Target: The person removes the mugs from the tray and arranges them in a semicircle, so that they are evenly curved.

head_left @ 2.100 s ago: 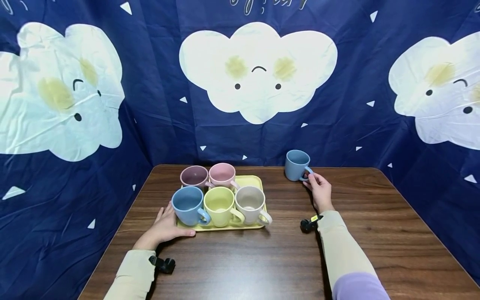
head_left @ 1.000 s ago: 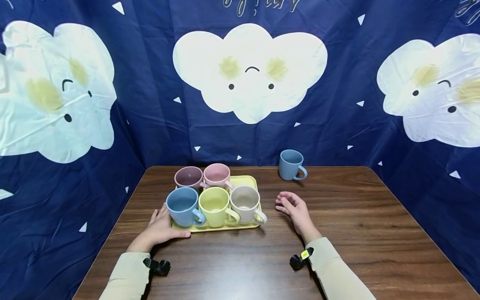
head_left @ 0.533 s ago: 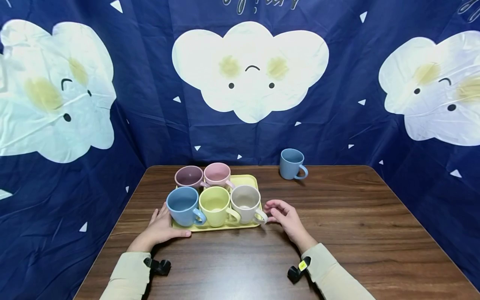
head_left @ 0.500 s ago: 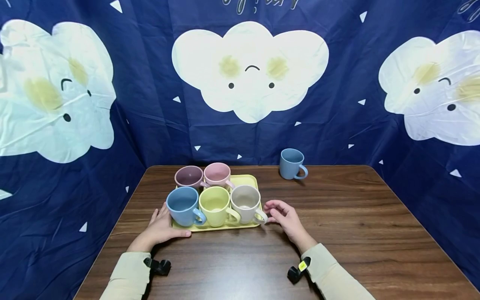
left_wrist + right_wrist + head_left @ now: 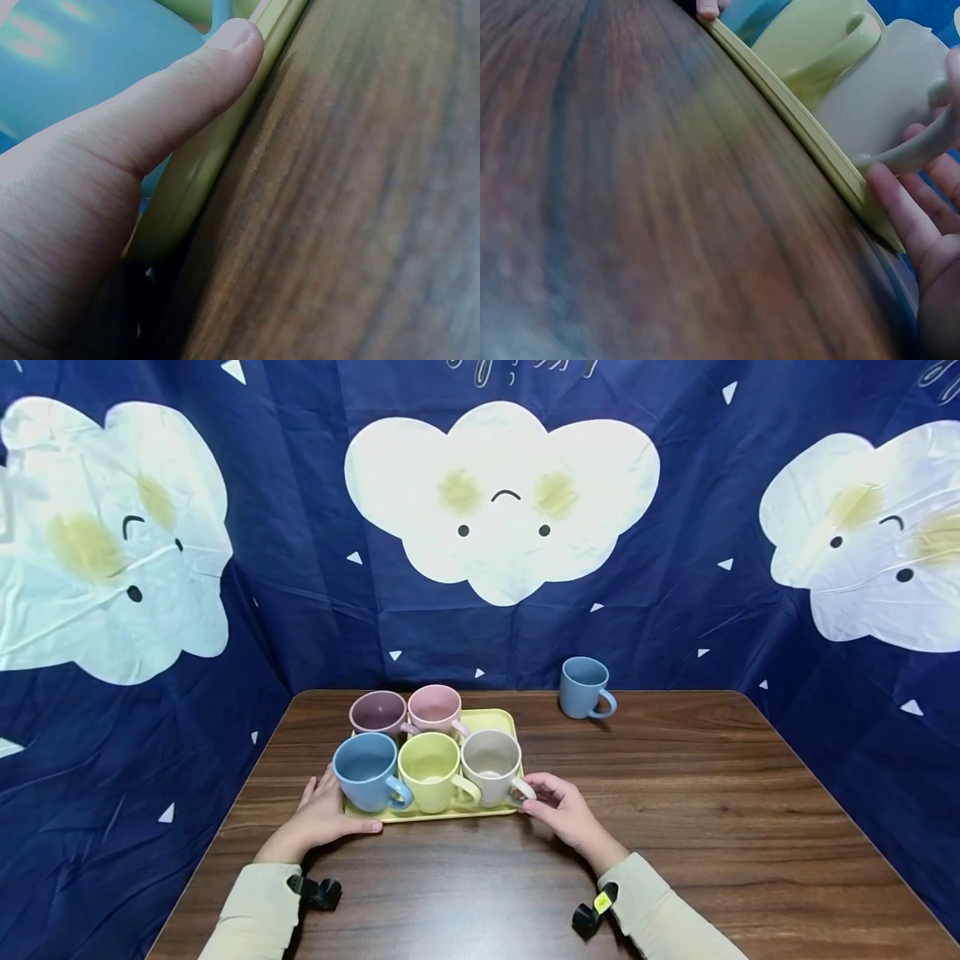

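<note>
Six rounded mugs [image 5: 431, 777], perhaps ceramic

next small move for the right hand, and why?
I'd probably pinch the grey mug by its handle and lift gently: the right hand is at that handle, while the left hand lies against the near-left corner of the yellow tray.

The purple mug [image 5: 378, 712] and pink mug [image 5: 435, 707] are partly hidden behind 3 front mugs [image 5: 426, 787]. The right wrist view crops the right hand [image 5: 568, 818]; whether it grips anything is hard to tell. The table [image 5: 652, 210] there blurs.
</note>
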The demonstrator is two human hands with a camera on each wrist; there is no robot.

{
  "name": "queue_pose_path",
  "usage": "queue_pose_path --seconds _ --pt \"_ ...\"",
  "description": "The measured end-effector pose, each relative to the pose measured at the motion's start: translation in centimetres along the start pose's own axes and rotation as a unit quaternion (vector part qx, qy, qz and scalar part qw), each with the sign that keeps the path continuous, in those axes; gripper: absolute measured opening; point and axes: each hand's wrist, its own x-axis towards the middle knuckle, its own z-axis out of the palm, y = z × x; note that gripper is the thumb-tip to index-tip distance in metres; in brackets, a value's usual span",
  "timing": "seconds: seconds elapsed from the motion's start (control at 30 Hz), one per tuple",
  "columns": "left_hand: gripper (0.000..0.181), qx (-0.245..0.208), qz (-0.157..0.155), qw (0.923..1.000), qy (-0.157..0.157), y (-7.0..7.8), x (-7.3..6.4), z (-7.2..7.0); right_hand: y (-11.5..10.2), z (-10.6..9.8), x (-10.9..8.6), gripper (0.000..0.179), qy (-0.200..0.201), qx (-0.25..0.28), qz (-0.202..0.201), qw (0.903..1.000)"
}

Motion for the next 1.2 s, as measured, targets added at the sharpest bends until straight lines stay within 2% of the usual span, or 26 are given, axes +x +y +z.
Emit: queue_pose_path --seconds 0.1,0.27,0.43,0.5,0.63,0.8,1.0,1.2 --pt "0.132 0.002 -0.001 1.0000 0.000 0.0 0.0 0.0 -0.2 0.3 -0.1 0.021 0.014 -0.060 -0.005 0.9981" --pt "0.132 0.003 -0.002 1.0000 -0.002 -0.1 -0.1 0.2 -1.5 1.0 -0.2 0.015 0.035 -0.122 -0.028 0.9914" --pt "0.132 0.003 -0.002 1.0000 -0.002 0.0 -0.1 0.2 -2.5 1.3 -0.1 0.012 0.080 -0.181 -0.065 0.9781" --pt "0.132 0.003 -0.001 1.0000 0.000 0.1 -0.1 0.2 -2.0 1.2 0.0 0.013 0.103 -0.196 -0.073 0.9724" --pt "0.132 0.000 0.003 1.0000 0.004 0.2 -0.2 0.1 -1.5 1.0 0.2 0.013 0.134 -0.191 -0.077 0.9693" --pt "0.131 0.001 0.004 1.0000 0.005 0.2 -0.2 0.0 -0.8 0.7 0.3 0.014 0.155 -0.159 -0.060 0.9732" --pt "0.130 0.005 0.003 1.0000 0.005 0.0 -0.1 0.1 -0.6 0.3 0.2 0.016 0.166 -0.082 -0.028 0.9822" --pt "0.131 0.004 0.001 1.0000 0.003 0.1 -0.1 0.0 -0.6 -0.5 0.3 0.019 0.179 -0.045 -0.029 0.9824"
